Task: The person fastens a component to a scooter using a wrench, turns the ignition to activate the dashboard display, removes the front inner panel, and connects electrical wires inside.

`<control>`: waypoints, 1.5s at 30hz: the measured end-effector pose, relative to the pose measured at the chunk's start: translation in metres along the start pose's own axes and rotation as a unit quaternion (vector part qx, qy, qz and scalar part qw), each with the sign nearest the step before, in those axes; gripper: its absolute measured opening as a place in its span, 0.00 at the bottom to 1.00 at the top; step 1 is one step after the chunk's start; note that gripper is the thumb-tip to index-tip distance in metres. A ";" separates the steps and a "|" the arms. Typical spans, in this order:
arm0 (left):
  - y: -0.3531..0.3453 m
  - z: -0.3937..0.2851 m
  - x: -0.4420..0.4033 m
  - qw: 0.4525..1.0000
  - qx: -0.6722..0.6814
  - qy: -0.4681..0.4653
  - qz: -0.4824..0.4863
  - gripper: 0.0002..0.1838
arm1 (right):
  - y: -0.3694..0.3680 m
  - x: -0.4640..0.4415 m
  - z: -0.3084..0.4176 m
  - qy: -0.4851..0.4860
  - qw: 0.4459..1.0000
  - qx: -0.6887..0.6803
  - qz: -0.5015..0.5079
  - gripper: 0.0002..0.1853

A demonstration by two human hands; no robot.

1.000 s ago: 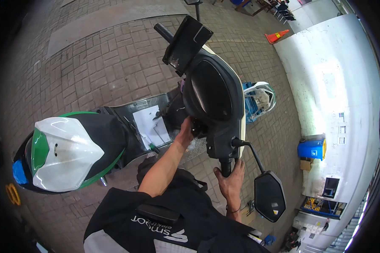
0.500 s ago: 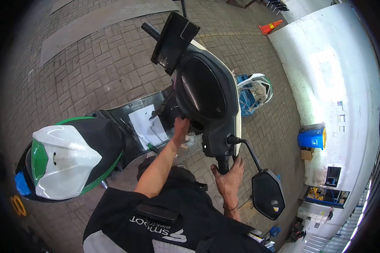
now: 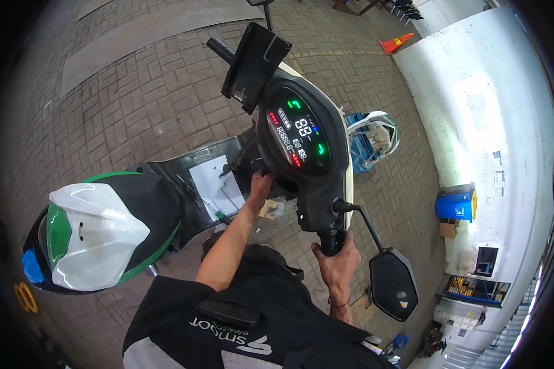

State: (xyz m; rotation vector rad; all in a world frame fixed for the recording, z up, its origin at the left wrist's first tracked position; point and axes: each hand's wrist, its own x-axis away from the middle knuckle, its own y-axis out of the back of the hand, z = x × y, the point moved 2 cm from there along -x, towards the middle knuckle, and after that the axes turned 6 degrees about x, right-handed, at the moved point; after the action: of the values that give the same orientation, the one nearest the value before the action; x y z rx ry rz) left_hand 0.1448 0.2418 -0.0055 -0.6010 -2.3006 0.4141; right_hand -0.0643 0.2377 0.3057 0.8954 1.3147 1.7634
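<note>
My left hand [image 3: 261,183] reaches in below the dashboard of a scooter, its fingers pressed together; what they hold is hidden. At the lower end of the handlebar, my right hand [image 3: 340,261] is closed round the black grip [image 3: 330,241]. The dashboard display [image 3: 295,132] is lit with white digits, green arrows and red marks. Beneath my left forearm, a white sheet [image 3: 212,184] lies on the scooter's footboard, with a green-handled screwdriver [image 3: 223,217] and other tools on it.
The white and green tail and black seat [image 3: 104,227] are at the left. A black mirror [image 3: 393,284] sticks out at the lower right. Beyond the scooter are a blue crate [image 3: 362,144] with a white part, an orange cone [image 3: 396,43] and a blue bin [image 3: 455,205].
The dark display has lit up. My left hand has shifted slightly left and down from its place a second ago. My right hand has closed further round the grip.
</note>
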 end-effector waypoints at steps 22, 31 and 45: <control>0.000 0.019 -0.007 0.999 -0.002 -0.033 0.024 0.17 | -0.003 0.010 -0.016 0.145 0.980 -0.115 -0.077 0.35; 0.098 0.075 -0.015 0.946 -0.205 -0.209 0.140 0.19 | 0.031 -0.031 -0.118 0.161 0.944 -0.254 -0.137 0.07; 0.168 0.249 0.192 0.863 -0.440 0.090 -0.233 0.22 | 0.035 -0.120 -0.448 0.080 0.970 -0.214 -0.088 0.09</control>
State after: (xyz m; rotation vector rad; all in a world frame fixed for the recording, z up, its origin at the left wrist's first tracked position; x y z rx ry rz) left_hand -0.1036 0.4542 -0.1468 -0.4309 -2.2607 -0.9383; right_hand -0.4007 -0.0736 0.2253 0.3930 1.0137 1.9041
